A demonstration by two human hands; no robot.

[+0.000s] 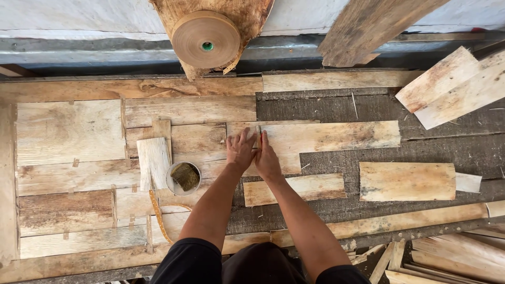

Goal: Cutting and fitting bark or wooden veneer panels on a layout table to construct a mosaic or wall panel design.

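My left hand point(241, 150) and my right hand point(266, 158) lie side by side, pressing flat on thin wood veneer sheets at the middle of the bench. Their fingertips meet at a seam where a long pale veneer strip point(336, 137) butts against the sheets to its left point(189, 138). A narrow piece, possibly tape, shows between the fingers, too small to identify. Neither hand wraps around anything.
A roll of brown paper tape point(205, 39) hangs at the top. A small round bowl with a sponge point(183, 178) sits left of my left arm. Loose veneer pieces point(407, 181) lie right, more stacked at top right point(452, 87) and bottom right point(447, 257).
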